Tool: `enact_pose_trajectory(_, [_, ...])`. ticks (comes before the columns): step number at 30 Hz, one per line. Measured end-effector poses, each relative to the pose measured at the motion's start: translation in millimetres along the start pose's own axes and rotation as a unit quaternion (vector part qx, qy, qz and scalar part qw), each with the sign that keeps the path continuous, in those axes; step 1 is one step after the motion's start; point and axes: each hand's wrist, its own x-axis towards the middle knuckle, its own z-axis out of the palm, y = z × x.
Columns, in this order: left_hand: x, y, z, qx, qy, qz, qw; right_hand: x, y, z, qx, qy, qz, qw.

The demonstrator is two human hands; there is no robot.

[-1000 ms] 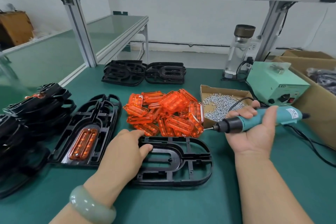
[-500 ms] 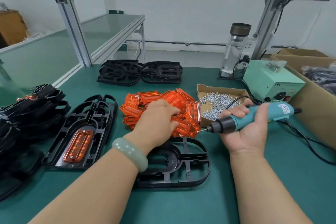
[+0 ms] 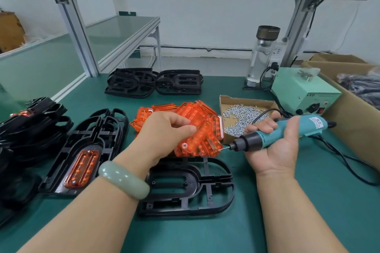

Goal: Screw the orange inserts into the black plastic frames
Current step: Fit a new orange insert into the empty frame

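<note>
Centre of frame: left hand point(image 3: 164, 133) is over the lower edge of the pile of orange inserts point(image 3: 195, 111), grip closed on one insert point(image 3: 198, 139). Thumb and fingers pinch its upper end and the rest sticks out toward lower right. Can't tell if it's fully clear of the pile.

Right of centre: right hand point(image 3: 273, 150) is palm-up, grip wrapped round the teal screwdriver point(image 3: 275, 134), bit pointing left at the pile and off the work. Reads as parked: tool kept in hand so there's no re-grab once the part is seated.

Lower centre: empty black frame point(image 3: 191, 189) lies flat on the desk point(image 3: 205, 232), just below the pile, slot open. Likely the target, since it's a short drop from pile to slot. Left of it, a second frame point(image 3: 96, 129) with a seated insert point(image 3: 82, 168).

Screw box point(image 3: 242, 113) sits right of the pile, just above the driver hand, so screw pickup is a short reach. Spare frames point(image 3: 154, 83) are stacked upper centre, with another stack point(image 3: 33, 125) at far left.

My read of the step: pick the insert, then seat it. No screwing begun on the empty frame. Watch that the insert's holes line up with the frame's before driving.
</note>
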Motion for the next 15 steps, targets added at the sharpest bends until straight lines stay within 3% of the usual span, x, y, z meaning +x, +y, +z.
enact_pose_trajectory(6, [-21.4, 5.1, -2.1, -0.128, -0.026, -0.051, 0.990, -1.7, 0.2, 0.2, 0.005, -0.003, 0.000, 1.000])
enact_pose_trajectory(15, [-34.7, 8.6, -6.4, -0.092, -0.035, 0.017, 0.995, -2.6, 0.1, 0.2, 0.000, 0.001, 0.004, 1.000])
